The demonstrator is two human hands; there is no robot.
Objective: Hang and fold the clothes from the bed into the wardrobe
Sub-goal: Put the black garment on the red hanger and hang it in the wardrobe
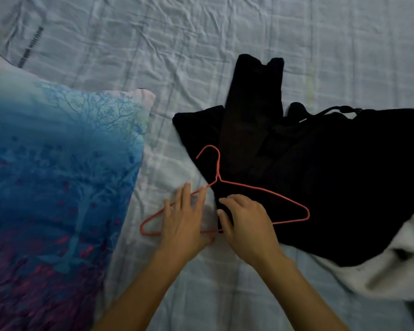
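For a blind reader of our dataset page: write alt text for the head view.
Two bare hands, left hand and right hand, rest on an orange wire hanger lying partly over a black garment on a pale checked bedsheet. A blue tree-print pillow lies left; white fabric lies lower right.

Dim, bluish light over everything. A bed filling the whole view, covered with a wrinkled pale sheet point(201, 39) with faint grey check lines. On the left, a large pillow point(58, 175) with a printed tree pattern, blue at top, purple and red lower down. No wall, floor or window visible.
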